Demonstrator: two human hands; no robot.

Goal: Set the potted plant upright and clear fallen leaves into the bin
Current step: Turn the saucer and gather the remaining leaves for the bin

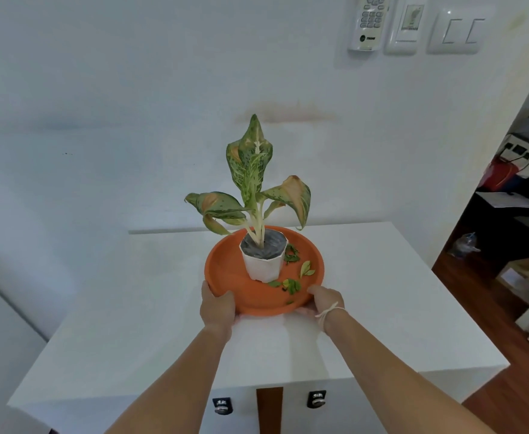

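Observation:
A potted plant (258, 195) with speckled green leaves stands upright in a white pot (264, 266). The pot sits in a round orange saucer (225, 274) on a white cabinet top (382, 292). Several small fallen green leaves (293, 285) lie in the saucer to the right of the pot and in front of it. My left hand (218, 305) grips the saucer's near left rim. My right hand (326, 300) grips its near right rim; a pale band circles that wrist. No bin is in view.
The cabinet stands against a white wall (131, 120) and has two locks (316, 399) on its front. A remote holder (371, 21) and switches (457, 29) hang high on the wall. At the right, a doorway (513, 214) opens onto a wooden floor with boxes and bags.

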